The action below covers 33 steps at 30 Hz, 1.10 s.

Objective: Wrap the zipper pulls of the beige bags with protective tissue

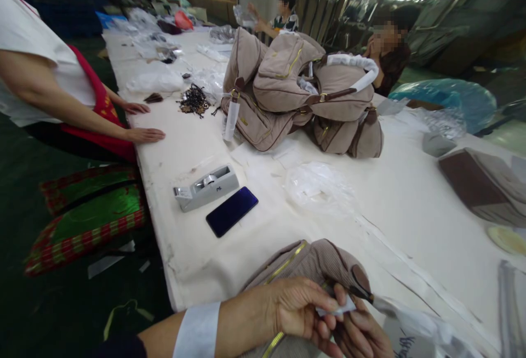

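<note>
A taupe corduroy bag (pixel 287 259) with yellow zips lies at the bottom centre, under my hands. My left hand (pixel 306 308) comes in from the lower left, with a whitish band round the forearm, and pinches a small white piece (pixel 337 307). My right hand (pixel 361 330) meets it there, fingers closed on the same piece beside a brown leather tab (pixel 360 280) of the bag. To the right of my right hand, a wrapped strap and a tag with black writing (pixel 405 341) are partly in view.
A tape dispenser (pixel 209 185) and a dark phone (pixel 232 211) lie ahead on the white table (pixel 164 182). Beyond is a pile of taupe bags (pixel 283 89). A person in a red apron (pixel 98 95) stands left, hands on the table; two people are beyond the pile.
</note>
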Tool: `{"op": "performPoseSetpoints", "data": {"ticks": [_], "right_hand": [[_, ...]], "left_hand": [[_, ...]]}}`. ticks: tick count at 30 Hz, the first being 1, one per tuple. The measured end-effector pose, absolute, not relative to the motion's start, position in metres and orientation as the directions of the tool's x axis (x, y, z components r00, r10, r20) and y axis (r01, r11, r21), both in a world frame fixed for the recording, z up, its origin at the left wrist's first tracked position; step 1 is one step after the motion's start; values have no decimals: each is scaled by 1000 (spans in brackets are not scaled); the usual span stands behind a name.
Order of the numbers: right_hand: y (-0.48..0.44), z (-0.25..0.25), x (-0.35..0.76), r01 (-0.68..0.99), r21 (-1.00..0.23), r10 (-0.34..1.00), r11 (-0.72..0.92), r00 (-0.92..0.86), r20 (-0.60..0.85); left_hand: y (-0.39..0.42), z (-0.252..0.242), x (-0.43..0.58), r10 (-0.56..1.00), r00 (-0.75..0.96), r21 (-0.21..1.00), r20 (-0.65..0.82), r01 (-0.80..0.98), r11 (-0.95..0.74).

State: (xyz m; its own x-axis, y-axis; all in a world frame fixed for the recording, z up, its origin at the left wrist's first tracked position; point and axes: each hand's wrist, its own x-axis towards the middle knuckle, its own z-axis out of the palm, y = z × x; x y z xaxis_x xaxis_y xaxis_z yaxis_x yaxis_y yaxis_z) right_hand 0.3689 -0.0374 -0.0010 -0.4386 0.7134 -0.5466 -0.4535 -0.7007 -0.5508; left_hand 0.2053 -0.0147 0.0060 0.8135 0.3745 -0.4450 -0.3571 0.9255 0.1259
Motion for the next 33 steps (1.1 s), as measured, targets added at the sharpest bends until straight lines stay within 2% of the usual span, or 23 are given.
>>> {"op": "performPoseSetpoints", "data": {"ticks": [5,7,9,11,13,15,17,22,25,27,30,33], "right_hand": [[-32,2,386,-227,-638,648,-735,-512,-564],[-34,1,389,-241,-653,662,-718,-529,-532],[-39,1,388,-312,-652,706,-691,-485,-516],[-46,2,384,-382,-654,756,-653,-382,-532],[-53,3,379,-430,-696,812,-575,-193,-551],[-59,5,374,-425,-775,848,-468,33,-530],[-63,5,370,-377,-842,863,-385,176,-473],[-65,4,360,-189,-910,893,-370,198,-404],[-61,4,354,-107,-920,904,-376,176,-390],[-59,3,352,-127,-901,895,-414,126,-429],[-55,-2,353,-249,-832,852,-495,49,-522],[-49,-9,356,-349,-744,815,-569,-118,-568]], "left_hand": [[-18,3,211,379,850,134,-367,-355,925],[-20,3,215,441,823,165,-359,-409,898],[-21,5,219,552,744,249,-376,-493,834],[-23,10,222,683,602,378,-414,-569,730],[-26,15,223,780,454,527,-431,-575,626],[-28,21,222,839,355,663,-413,-514,544],[-30,25,221,869,314,761,-383,-426,489],[-33,29,220,894,278,846,-351,-315,430],[-31,25,220,852,323,760,-412,-393,517],[-28,20,216,736,454,576,-502,-459,676],[-23,10,208,497,678,273,-541,-418,867],[-19,1,202,373,779,130,-504,-359,924]]}}
